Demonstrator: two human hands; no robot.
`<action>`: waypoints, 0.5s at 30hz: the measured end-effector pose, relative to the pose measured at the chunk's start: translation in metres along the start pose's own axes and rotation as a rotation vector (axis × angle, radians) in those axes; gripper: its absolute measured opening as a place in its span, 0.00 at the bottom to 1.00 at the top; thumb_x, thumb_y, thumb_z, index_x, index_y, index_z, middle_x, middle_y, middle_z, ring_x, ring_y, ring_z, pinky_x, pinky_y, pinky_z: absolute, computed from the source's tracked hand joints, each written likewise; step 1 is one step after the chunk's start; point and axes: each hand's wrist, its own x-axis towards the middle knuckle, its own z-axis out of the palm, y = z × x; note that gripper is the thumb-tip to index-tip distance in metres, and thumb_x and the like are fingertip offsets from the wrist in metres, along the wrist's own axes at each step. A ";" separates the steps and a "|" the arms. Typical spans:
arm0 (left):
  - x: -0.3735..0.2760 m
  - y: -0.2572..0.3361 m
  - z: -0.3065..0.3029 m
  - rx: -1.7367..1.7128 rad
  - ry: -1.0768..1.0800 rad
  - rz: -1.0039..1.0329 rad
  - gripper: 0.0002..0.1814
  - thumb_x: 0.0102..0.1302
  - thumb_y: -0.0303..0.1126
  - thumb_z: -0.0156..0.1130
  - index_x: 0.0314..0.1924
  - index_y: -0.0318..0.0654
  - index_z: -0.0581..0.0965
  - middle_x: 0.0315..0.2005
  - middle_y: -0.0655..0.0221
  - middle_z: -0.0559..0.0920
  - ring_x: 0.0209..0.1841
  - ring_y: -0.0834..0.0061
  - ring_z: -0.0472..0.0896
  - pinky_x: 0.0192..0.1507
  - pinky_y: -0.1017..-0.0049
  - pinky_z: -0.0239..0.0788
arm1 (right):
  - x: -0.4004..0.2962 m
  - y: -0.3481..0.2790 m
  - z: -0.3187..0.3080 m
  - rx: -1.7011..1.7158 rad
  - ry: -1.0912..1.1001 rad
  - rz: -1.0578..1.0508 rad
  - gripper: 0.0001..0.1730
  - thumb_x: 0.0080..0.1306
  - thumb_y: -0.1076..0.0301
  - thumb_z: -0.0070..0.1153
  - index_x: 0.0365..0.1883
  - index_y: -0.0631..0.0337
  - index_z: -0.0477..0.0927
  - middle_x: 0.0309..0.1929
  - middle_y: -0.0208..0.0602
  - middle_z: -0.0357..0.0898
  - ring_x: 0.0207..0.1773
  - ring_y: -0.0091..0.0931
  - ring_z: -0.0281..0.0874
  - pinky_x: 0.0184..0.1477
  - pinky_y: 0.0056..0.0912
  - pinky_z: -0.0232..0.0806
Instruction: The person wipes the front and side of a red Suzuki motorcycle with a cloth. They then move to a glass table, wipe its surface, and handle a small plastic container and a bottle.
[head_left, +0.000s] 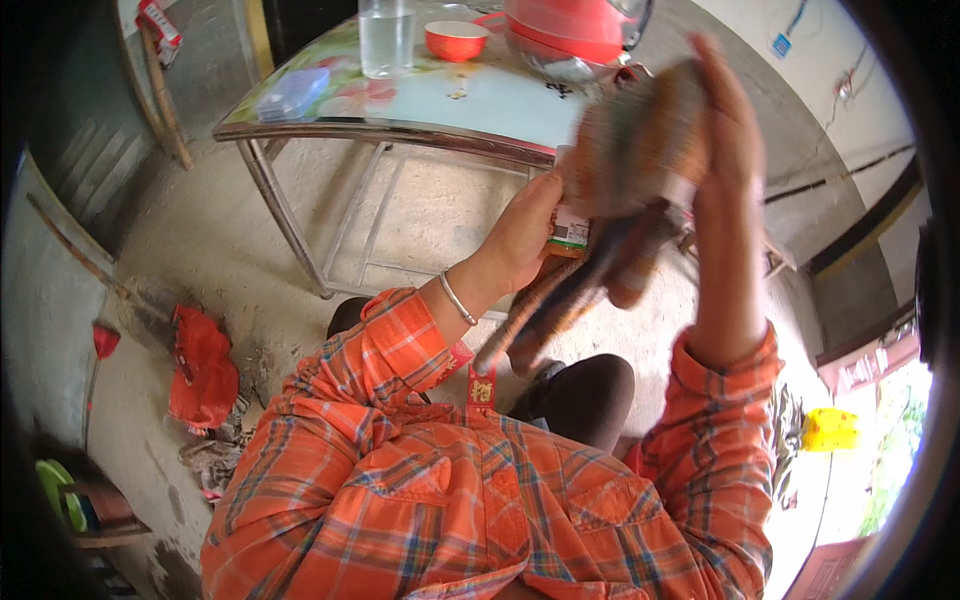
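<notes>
My left hand (529, 225), with a bracelet at the wrist, is wrapped around a jar (570, 231) that has a printed label and orange contents low down. Just above and to the right, a striped brown and grey cloth (637, 142), blurred by motion, covers the jar's upper part. Its loose ends hang down between my forearms. My right hand (724, 120) is raised with its palm against the cloth's right side, fingers pointing up. How far its fingers grip the cloth cannot be made out.
A glass-topped metal table (480, 135) stands ahead, bearing a clear container of liquid (386, 41), a red bowl (456, 41), a plastic box (292, 94) and a large red vessel (566, 30). A red bag (201, 371) lies on the floor at left.
</notes>
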 end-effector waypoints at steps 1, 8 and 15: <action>-0.001 -0.003 0.008 -0.035 0.039 -0.050 0.19 0.69 0.50 0.46 0.49 0.45 0.71 0.41 0.74 0.78 0.42 0.78 0.77 0.45 0.72 0.71 | -0.003 0.014 0.004 -0.236 -0.050 -0.193 0.20 0.63 0.59 0.55 0.49 0.61 0.74 0.37 0.32 0.76 0.37 0.22 0.74 0.42 0.26 0.70; -0.007 -0.003 0.007 -0.249 0.171 0.277 0.21 0.71 0.45 0.43 0.56 0.41 0.65 0.49 0.71 0.72 0.52 0.79 0.71 0.54 0.72 0.65 | -0.065 0.073 0.013 -1.121 -0.312 -0.738 0.32 0.56 0.58 0.61 0.56 0.62 0.69 0.49 0.50 0.71 0.52 0.43 0.67 0.54 0.39 0.62; 0.001 0.022 0.012 -0.221 0.175 0.254 0.24 0.69 0.52 0.41 0.48 0.41 0.74 0.41 0.70 0.79 0.45 0.72 0.77 0.52 0.69 0.67 | -0.093 0.099 -0.012 -0.205 -0.200 0.021 0.24 0.71 0.61 0.45 0.61 0.65 0.65 0.55 0.34 0.70 0.58 0.22 0.63 0.61 0.25 0.54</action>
